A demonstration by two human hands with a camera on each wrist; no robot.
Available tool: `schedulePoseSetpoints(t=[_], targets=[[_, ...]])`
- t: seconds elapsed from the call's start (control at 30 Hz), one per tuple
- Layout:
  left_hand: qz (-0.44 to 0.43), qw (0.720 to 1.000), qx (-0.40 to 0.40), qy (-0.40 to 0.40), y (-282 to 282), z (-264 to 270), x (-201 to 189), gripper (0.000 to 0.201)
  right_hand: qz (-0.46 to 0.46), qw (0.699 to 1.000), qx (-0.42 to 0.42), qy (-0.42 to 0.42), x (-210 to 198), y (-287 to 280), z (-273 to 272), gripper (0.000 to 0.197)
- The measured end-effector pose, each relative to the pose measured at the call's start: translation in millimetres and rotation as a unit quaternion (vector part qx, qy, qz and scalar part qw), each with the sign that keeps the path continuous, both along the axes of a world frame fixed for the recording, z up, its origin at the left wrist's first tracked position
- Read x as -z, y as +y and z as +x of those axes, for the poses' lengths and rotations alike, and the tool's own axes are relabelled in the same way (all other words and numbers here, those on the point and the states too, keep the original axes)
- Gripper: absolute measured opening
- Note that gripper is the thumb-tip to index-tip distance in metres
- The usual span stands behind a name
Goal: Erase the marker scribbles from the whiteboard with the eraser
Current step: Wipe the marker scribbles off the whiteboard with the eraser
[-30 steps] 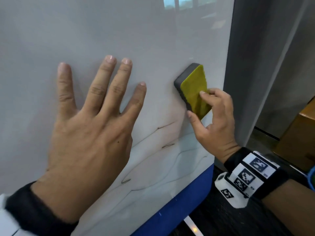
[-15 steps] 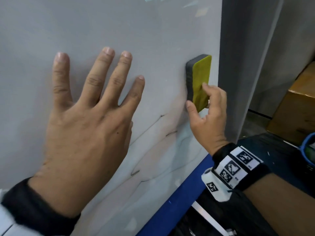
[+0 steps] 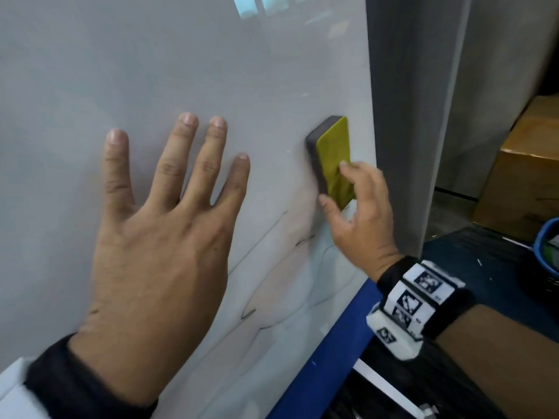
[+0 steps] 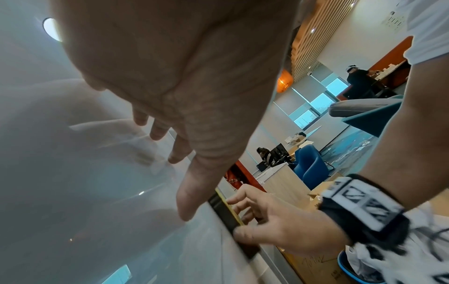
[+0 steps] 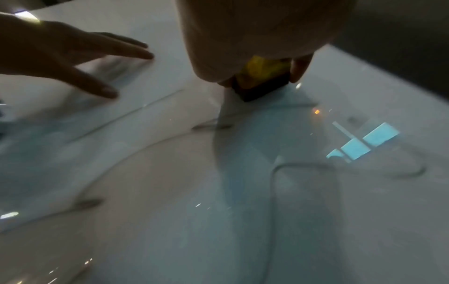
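Left hand [image 3: 157, 261] flat, fingers spread, on whiteboard [image 3: 151, 71]; right hand [image 3: 360, 219] gripping near-upright eraser [image 3: 331, 158], yellow face outward.

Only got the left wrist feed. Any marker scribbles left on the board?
Observer: Yes. The head view shows thin dark scribbles on the whiteboard, below the eraser.
Operator: Eraser on them?
Observer: No. It sits above the darker strokes, close to the board's right edge.
Operator: Does the right wrist view add anything?
Observer: A looping line, not yet wiped, shows below the right hand that grips the eraser.
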State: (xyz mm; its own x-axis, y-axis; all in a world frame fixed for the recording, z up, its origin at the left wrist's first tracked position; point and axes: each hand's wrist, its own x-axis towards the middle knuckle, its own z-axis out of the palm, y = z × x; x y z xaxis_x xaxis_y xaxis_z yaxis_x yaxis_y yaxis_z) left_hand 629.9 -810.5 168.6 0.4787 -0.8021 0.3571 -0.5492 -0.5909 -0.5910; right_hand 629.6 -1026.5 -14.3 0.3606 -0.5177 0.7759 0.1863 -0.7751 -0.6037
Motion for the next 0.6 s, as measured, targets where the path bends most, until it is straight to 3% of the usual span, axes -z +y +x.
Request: schedulePoseSetpoints(t=[0.1, 0.17, 0.23, 0.3, 0.37, 0.5, 0.6], targets=[[0.005, 1.0, 0.002, -0.006, 1, -2, 0, 0.089, -0.109, 0.992, -0.061, -0.002, 10, 43, -11, 0.051], [0.008, 1.0, 0.004, -0.008, 3, -2, 0, 0.088, -0.179, 0.981, -0.078, 0.011, 12, 43, -14, 0.049], [0.015, 1.0, 0.0, -0.008, 6, -3, 0, 0.089, -0.158, 0.986, -0.054, 0.013, 11, 25, -11, 0.052], [0.02, 1.0, -0.004, -0.005, 11, -4, 2, 0.089, -0.052, 0.998, -0.018, 0.011, 8, 16, -9, 0.052], [0.022, 1.0, -0.004, -0.001, 17, -4, 4, 0.089, -0.012, 1.0, -0.006, 0.002, 10, 30, -8, 0.051], [0.021, 1.0, -0.003, 0.006, 31, -6, 9, 0.088, -0.147, 0.987, -0.067, 0.004, 18, 70, -17, 0.05], [0.014, 1.0, -0.008, 0.013, 45, -9, 12, 0.09, -0.195, 0.978, -0.07, 0.022, 11, 55, -18, 0.049]])
